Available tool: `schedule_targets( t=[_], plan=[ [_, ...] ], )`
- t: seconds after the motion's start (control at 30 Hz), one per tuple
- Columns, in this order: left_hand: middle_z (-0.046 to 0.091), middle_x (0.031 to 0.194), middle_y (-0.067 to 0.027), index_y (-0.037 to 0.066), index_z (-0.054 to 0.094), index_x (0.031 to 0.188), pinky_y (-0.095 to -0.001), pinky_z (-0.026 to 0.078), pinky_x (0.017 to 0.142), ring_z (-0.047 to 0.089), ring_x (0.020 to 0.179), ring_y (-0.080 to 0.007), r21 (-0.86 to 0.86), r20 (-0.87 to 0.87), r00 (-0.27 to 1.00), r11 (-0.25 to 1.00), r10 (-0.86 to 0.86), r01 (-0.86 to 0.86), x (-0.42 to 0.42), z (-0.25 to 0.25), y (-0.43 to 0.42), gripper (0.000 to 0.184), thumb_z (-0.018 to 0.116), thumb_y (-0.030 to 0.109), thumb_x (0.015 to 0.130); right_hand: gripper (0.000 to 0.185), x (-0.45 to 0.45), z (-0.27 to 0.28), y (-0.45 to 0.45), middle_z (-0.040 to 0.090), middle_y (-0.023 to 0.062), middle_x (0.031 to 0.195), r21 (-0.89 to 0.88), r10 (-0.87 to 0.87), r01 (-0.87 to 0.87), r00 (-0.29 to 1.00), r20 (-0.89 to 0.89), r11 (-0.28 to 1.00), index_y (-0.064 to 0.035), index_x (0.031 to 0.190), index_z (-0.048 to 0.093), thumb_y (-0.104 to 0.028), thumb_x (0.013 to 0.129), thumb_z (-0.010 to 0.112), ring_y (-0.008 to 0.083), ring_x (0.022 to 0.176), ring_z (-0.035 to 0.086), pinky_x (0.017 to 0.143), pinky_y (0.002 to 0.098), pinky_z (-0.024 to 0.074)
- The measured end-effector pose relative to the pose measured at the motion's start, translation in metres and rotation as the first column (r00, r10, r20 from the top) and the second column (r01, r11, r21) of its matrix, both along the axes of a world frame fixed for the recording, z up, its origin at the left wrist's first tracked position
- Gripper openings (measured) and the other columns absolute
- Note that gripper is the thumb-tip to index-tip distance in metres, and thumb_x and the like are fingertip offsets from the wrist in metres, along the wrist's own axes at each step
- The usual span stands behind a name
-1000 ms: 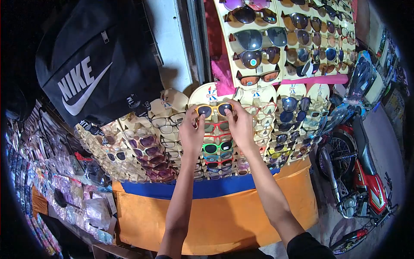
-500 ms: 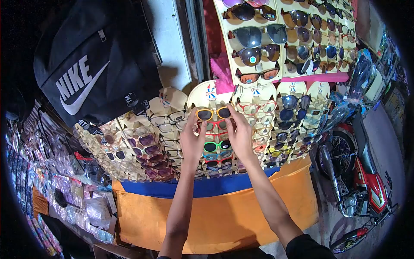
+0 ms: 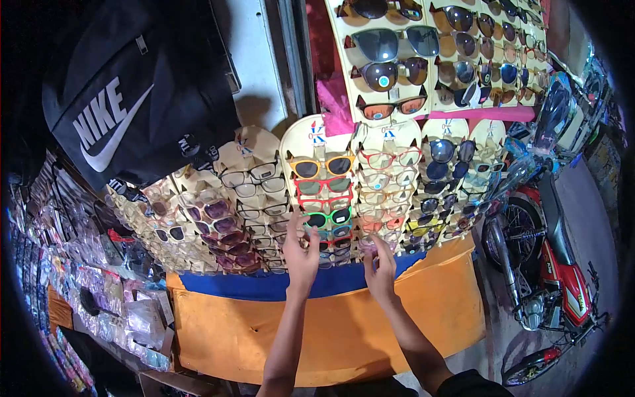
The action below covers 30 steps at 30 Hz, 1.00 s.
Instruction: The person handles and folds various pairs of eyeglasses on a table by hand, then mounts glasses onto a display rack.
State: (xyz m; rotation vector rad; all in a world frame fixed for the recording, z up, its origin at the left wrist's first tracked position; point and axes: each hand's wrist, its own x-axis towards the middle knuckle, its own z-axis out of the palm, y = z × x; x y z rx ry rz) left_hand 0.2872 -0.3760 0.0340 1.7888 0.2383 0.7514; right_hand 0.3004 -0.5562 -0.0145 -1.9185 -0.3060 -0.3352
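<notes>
Orange-framed sunglasses (image 3: 305,170) sit at the top of a cream display board (image 3: 303,137). Below them hang red-framed sunglasses (image 3: 324,186) and green-framed sunglasses (image 3: 317,220). My left hand (image 3: 302,258) is just below and left of the green pair, its fingers apart and holding nothing; whether a fingertip touches the frame I cannot tell. Over the lower end of the neighbouring board, my right hand (image 3: 381,272) has loosely bent fingers, with a gap between thumb and forefinger and nothing in it.
Boards of eyeglasses (image 3: 247,177) flank both sides, and a larger sunglasses panel (image 3: 390,49) stands above. A black NIKE bag (image 3: 145,59) hangs at upper left. An orange cloth (image 3: 317,337) covers the stand front. Plastic-wrapped goods (image 3: 142,317) lie left; a red motorcycle (image 3: 559,271) stands right.
Both hands have let go of the orange-framed sunglasses, which now sit on the board. The hands have moved down, away from that pair. The view has shifted slightly.
</notes>
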Motion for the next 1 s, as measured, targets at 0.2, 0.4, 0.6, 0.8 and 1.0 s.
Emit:
schedule_targets(
  t=[0.2,0.4,0.6,0.8,1.0],
  plan=[
    [0.064,0.115,-0.0075,0.002,0.051,0.131,-0.0209,0.042,0.059,0.056,0.078,-0.0065,-0.002,-0.077,0.992,0.995,-0.101,0.101,-0.02,-0.044,-0.024,0.042,0.061,0.007,0.091,0.035,-0.02,-0.029,-0.019,0.059,0.0159,0.119,-0.056,0.085,-0.087,0.996,-0.033,0.995,-0.0049,0.127,0.053,-0.001,0.092,0.054,0.0298,0.101,0.062,0.078,0.0332,0.0513],
    [0.064,0.111,-0.0068,0.002,0.052,0.128,-0.0216,0.04,0.054,0.057,0.078,-0.0088,0.014,-0.148,0.983,0.993,-0.112,0.115,-0.062,-0.091,-0.048,0.039,0.061,0.007,0.091,0.033,-0.049,-0.063,-0.038,0.059,0.015,0.12,-0.101,0.094,-0.108,0.986,-0.135,0.989,-0.0052,0.124,0.055,-0.005,0.091,0.057,0.0316,0.105,0.061,0.083,0.0361,0.0516],
    [0.065,0.112,-0.0095,0.002,0.053,0.128,-0.0261,0.046,0.065,0.058,0.083,-0.0136,-0.108,-0.355,0.925,0.988,-0.139,0.107,-0.121,-0.145,-0.061,0.037,0.059,0.011,0.092,0.031,-0.077,-0.087,-0.059,0.059,0.0144,0.119,-0.099,0.135,-0.156,0.971,-0.198,0.983,-0.0057,0.123,0.056,-0.007,0.092,0.056,0.0312,0.102,0.062,0.083,0.0367,0.0516],
    [0.066,0.113,-0.0092,0.005,0.054,0.127,-0.0272,0.047,0.066,0.061,0.087,-0.0149,-0.126,-0.462,0.879,0.99,-0.119,0.068,-0.19,-0.178,-0.075,0.034,0.057,0.013,0.093,0.028,-0.12,-0.11,-0.074,0.059,0.0148,0.117,-0.152,0.221,-0.262,0.944,-0.244,0.953,-0.0045,0.119,0.058,-0.007,0.091,0.056,0.0315,0.101,0.061,0.084,0.0358,0.0507],
    [0.067,0.113,-0.0088,0.009,0.052,0.129,-0.0283,0.048,0.069,0.062,0.088,-0.0162,-0.207,-0.57,0.816,0.978,-0.097,-0.029,-0.249,-0.2,-0.087,0.036,0.058,0.015,0.094,0.032,-0.156,-0.126,-0.09,0.056,0.017,0.121,-0.12,0.328,-0.412,0.844,-0.424,0.903,-0.0065,0.121,0.056,-0.011,0.09,0.059,0.0344,0.109,0.059,0.087,0.0369,0.0508]
  ],
)
